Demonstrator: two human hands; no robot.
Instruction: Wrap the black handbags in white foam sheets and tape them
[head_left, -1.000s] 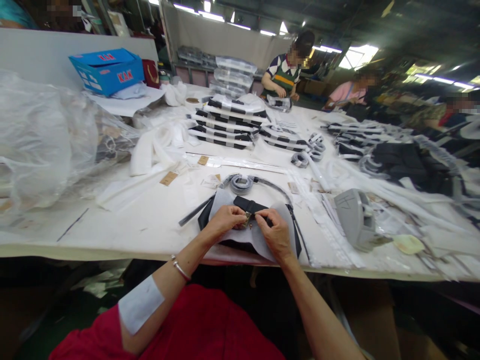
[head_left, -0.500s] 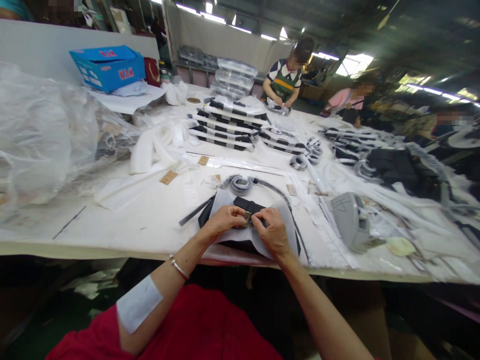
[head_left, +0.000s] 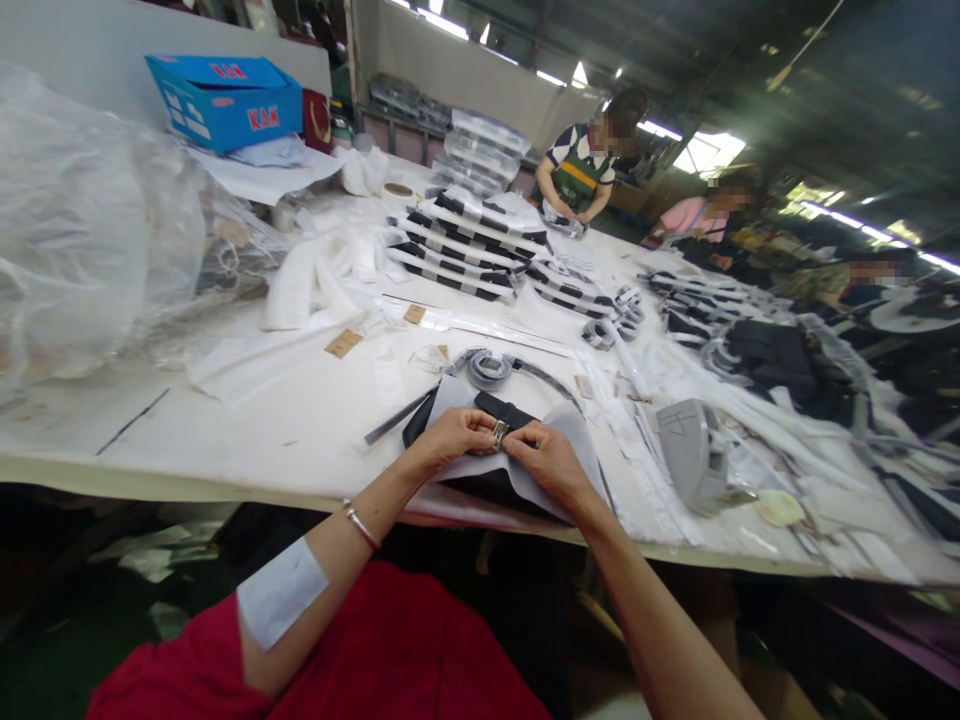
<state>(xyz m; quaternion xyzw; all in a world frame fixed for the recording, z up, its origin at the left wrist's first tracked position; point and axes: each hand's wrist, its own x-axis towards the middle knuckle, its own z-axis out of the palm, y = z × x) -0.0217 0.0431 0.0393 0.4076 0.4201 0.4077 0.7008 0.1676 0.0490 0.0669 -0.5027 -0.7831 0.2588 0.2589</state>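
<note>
A black bag [head_left: 487, 487] lies at the table's front edge, partly covered by a white sheet [head_left: 551, 493]. Across the sheet runs a black strap [head_left: 491, 405] with a metal buckle [head_left: 500, 433]. My left hand [head_left: 457, 437] pinches the buckle from its left side. From the right, my right hand [head_left: 551, 460] has thumb and forefinger pressed together at the buckle's other edge. Behind the bag sits a coiled strap in clear wrap [head_left: 489, 368], with a long dark strap running out to both sides.
Wrapped black pieces are stacked [head_left: 465, 245] at mid-table. A grey tape dispenser [head_left: 686, 455] stands at right. Crumpled plastic [head_left: 90, 230] and a blue box [head_left: 225, 105] are at left. A person [head_left: 577, 175] works across the table.
Both hands stay at the buckle, which now shows more plainly between the fingertips. My right hand has turned slightly. The whole view has shifted a little.
</note>
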